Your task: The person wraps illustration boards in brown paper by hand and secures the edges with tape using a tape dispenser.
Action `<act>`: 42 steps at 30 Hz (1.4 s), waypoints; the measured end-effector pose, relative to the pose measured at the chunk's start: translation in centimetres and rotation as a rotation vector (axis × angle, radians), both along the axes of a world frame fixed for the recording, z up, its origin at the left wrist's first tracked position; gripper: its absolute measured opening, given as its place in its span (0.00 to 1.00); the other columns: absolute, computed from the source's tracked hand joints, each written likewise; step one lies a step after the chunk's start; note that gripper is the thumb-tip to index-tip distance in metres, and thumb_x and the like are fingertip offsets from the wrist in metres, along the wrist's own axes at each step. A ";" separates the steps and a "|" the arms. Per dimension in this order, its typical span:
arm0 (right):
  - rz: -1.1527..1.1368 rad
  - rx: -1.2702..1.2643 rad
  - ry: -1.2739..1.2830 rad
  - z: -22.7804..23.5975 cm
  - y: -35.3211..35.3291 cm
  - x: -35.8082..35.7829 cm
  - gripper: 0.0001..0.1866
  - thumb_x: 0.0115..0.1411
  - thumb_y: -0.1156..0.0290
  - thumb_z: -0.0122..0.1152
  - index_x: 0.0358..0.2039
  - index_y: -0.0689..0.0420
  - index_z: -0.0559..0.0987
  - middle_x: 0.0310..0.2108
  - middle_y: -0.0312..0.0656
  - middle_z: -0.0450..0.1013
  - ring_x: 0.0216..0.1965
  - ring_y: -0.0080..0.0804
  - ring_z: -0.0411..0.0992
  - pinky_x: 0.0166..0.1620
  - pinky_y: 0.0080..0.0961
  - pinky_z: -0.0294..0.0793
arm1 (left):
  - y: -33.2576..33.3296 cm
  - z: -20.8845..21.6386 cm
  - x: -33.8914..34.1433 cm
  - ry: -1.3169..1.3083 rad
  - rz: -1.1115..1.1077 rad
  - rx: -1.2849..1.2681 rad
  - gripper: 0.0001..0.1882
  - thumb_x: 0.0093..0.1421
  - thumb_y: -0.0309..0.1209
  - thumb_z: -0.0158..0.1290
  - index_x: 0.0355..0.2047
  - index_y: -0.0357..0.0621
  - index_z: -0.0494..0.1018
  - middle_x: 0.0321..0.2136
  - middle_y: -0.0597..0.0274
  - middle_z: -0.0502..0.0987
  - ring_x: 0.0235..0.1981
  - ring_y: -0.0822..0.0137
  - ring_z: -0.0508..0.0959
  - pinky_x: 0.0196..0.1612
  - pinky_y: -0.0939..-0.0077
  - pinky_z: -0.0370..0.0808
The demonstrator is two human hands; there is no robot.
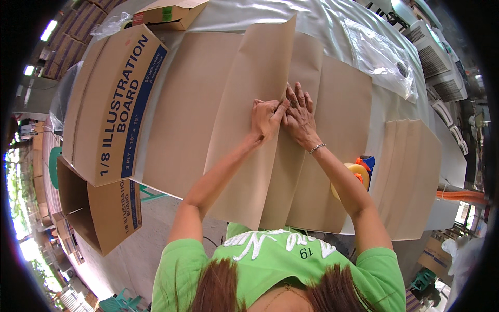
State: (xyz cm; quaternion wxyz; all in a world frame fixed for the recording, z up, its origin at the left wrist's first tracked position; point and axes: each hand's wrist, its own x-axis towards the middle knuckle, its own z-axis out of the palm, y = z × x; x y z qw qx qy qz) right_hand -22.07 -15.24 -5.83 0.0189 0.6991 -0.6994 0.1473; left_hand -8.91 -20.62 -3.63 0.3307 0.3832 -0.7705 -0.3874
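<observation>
Brown kraft paper sheets (249, 67) lie overlapping on the table in front of me, and the top one has its right edge lifted and curled. My left hand (266, 119) is closed in a pinch on that raised edge near the middle. Right beside it, my right hand (300, 117) lies flat with fingers stretched out, pressing on the paper under the edge. The two hands touch or nearly touch at the thumbs. A tape dispenser with a yellow roll (356, 177) sits by my right forearm, partly hidden by it.
A large printed carton (114, 104) stands at the left, with an open carton (99, 208) below it. Another stack of brown sheets (408, 177) rests at the right. Transparent plastic (382, 57) lies at the far right, and a small open box (169, 13) at the far left.
</observation>
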 end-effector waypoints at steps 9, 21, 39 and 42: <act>0.010 0.009 -0.041 0.4 0.1 0.0 0.25 0.67 0.60 0.42 0.63 0.51 0.66 0.72 0.37 0.45 0.73 0.41 0.37 0.71 0.45 0.38 | 0.7 0.0 -0.8 0.001 0.050 0.000 0.29 0.66 0.44 0.47 0.11 0.40 0.70 0.12 0.59 0.71 0.17 0.62 0.69 0.38 0.70 0.60; 0.225 -0.043 0.139 -0.7 -6.7 -4.1 0.27 0.60 0.62 0.49 0.59 0.58 0.68 0.68 0.44 0.54 0.71 0.45 0.42 0.71 0.41 0.39 | 0.8 0.5 -1.0 0.010 0.078 -0.034 0.23 0.61 0.37 0.57 0.13 0.38 0.68 0.12 0.57 0.67 0.15 0.61 0.62 0.36 0.72 0.59; 0.150 0.029 -0.052 -4.0 -9.9 -5.9 0.29 0.61 0.65 0.47 0.64 0.55 0.63 0.67 0.44 0.57 0.70 0.45 0.47 0.72 0.41 0.37 | 0.7 0.1 -1.8 -0.161 0.131 -0.097 0.16 0.63 0.42 0.53 0.26 0.43 0.78 0.24 0.63 0.77 0.21 0.62 0.71 0.39 0.70 0.61; 0.273 -0.131 0.022 -2.1 -5.1 -4.2 0.29 0.63 0.64 0.44 0.65 0.55 0.61 0.68 0.44 0.54 0.71 0.44 0.44 0.73 0.41 0.35 | 0.7 -0.2 -1.2 -0.119 0.161 -0.105 0.19 0.64 0.44 0.50 0.26 0.44 0.78 0.24 0.63 0.77 0.21 0.61 0.71 0.39 0.69 0.61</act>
